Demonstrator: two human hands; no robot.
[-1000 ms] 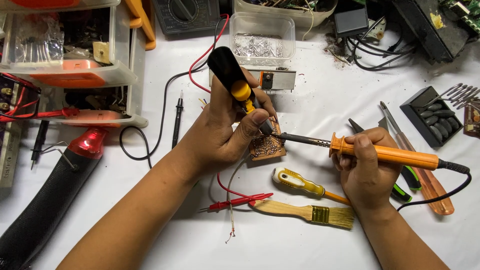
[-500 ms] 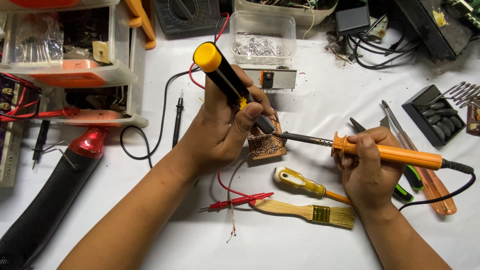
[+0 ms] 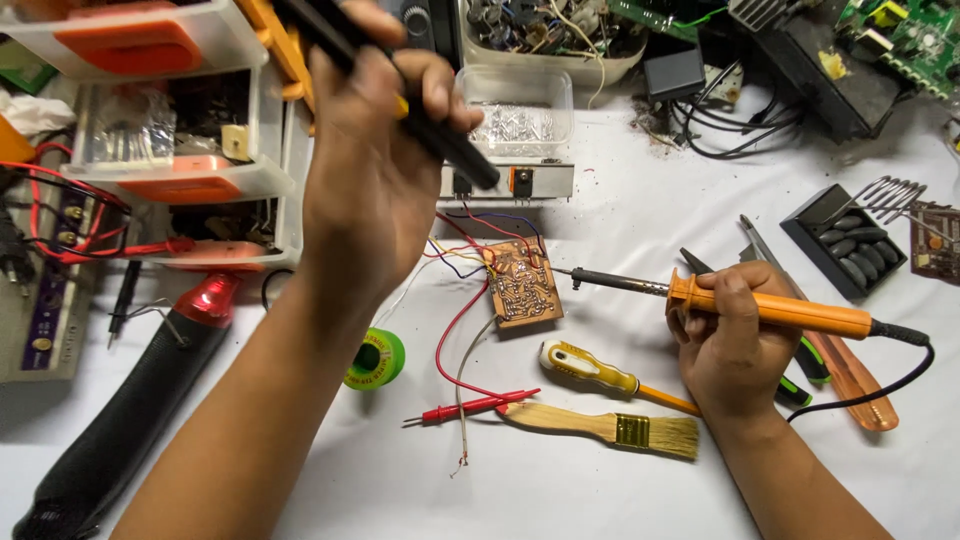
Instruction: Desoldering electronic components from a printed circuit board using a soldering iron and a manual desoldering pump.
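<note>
Over white cloth (image 3: 620,480), right hand (image 3: 730,340) grips soldering iron (image 3: 770,308).

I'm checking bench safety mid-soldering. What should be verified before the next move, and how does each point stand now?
1. Right hand grips soldering iron by its orange handle: ok.
2. Iron tip off the circuit board: ok.
3. Left hand firmly holds the black tool: ok.
4. Board lying flat on the table: ok.
5. Board's wires away from the tip: ok.
6. Iron hot: cannot tell.
</note>
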